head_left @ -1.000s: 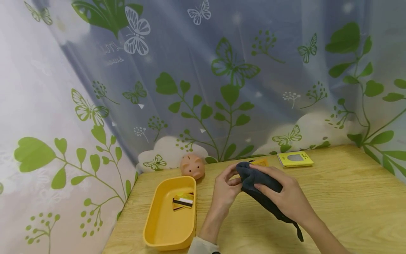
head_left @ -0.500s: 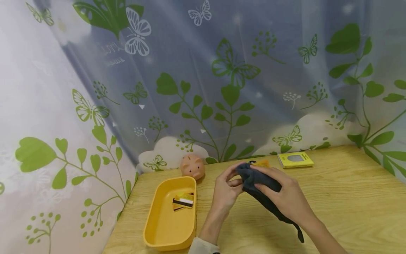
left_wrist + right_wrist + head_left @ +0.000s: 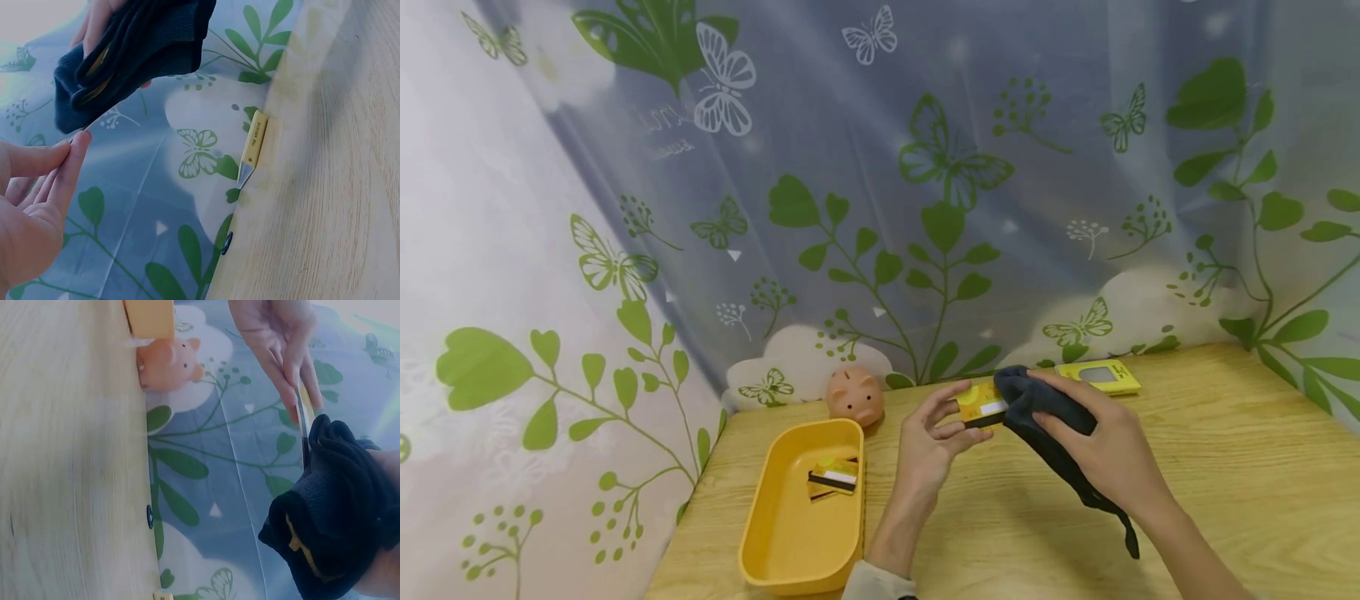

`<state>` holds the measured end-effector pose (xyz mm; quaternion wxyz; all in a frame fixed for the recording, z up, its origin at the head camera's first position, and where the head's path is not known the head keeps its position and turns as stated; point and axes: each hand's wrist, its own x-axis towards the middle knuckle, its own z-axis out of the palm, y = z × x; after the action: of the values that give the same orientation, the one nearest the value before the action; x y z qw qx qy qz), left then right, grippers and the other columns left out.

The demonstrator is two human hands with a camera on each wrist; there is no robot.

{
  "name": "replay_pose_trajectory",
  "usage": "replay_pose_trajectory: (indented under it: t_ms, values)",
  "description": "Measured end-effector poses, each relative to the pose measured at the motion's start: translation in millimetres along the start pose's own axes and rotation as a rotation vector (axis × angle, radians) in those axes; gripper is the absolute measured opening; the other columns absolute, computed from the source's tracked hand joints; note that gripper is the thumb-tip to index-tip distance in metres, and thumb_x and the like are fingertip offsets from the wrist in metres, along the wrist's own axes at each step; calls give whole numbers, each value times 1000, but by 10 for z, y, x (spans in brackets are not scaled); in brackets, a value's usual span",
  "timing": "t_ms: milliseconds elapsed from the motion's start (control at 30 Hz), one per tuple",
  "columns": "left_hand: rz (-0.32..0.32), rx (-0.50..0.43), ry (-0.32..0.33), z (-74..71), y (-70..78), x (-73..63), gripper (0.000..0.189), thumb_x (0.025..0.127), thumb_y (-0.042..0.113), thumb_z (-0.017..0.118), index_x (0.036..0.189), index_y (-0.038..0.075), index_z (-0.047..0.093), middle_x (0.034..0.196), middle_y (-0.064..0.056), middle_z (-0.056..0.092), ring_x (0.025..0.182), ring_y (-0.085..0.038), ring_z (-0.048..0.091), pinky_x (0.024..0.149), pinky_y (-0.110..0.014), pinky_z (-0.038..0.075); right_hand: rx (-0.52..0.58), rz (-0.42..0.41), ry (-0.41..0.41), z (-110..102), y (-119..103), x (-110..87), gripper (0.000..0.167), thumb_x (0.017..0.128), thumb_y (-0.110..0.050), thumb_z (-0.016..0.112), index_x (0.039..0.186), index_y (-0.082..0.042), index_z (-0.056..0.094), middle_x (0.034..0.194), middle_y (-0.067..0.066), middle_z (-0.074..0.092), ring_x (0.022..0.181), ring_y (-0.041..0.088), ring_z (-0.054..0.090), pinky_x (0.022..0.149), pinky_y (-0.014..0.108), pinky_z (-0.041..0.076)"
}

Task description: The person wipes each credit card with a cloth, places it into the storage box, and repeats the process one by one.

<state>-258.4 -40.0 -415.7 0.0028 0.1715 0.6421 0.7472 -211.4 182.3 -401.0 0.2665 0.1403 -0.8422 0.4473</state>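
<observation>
My left hand [image 3: 925, 442] pinches a yellow card [image 3: 982, 406] with a black stripe and a white strip between thumb and fingers. The card's right end lies at the mouth of a dark blue cloth pouch [image 3: 1052, 425]; the pouch hides that end. My right hand [image 3: 1108, 442] grips the pouch from the right, and a dark cord hangs from its lower end. In the right wrist view the card [image 3: 304, 419] appears edge-on beside the folded pouch [image 3: 362, 500]. Something yellow shows among the pouch's folds [image 3: 97, 69] in the left wrist view.
A yellow tray [image 3: 797, 546] stands to the left, with several similar cards [image 3: 832, 477] in it. Behind it sits a pink piggy bank [image 3: 855, 396]. A flat yellow box [image 3: 1105, 377] lies at the back right. Near the back edge is a small dark object [image 3: 227, 242].
The pouch and my right hand have shifted right, apart from my left hand. The yellow card now shows between them. An orange item seen behind the pouch earlier is now hidden.
</observation>
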Motion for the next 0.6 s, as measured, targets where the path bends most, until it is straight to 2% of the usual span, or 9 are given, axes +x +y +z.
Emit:
replay_pose_trajectory:
  t_ms: [167,333,433,600]
  values:
    - [-8,-45,19,-17,9,16,59,85,-13,76,136,16,70,119,-18,68,97,-30,75,87,-47,62,-45,-12,64,-100,76,16,57,94,-13,79,147,-27,62,134,13,66,109,40,69,79,11,50]
    - [-18,-42,46,-32,0,21,58,85,-14,76,135,14,70,118,-18,67,87,-23,74,84,-42,63,-66,-13,119,-178,103,28,58,93,-9,80,146,-26,63,137,14,66,111,44,67,79,3,43]
    - [-17,-39,54,-31,-10,22,58,85,-14,75,135,14,70,118,-19,67,85,-22,74,84,-42,63,-49,-7,117,-185,73,34,59,93,-11,80,146,-29,62,140,13,65,110,43,68,76,5,46]
    - [-6,-21,44,-19,-25,25,59,85,-15,75,136,14,69,120,-21,68,94,-28,75,85,-42,63,3,-20,64,-108,-52,21,59,94,-12,78,148,-30,60,139,10,65,106,35,70,76,13,54]
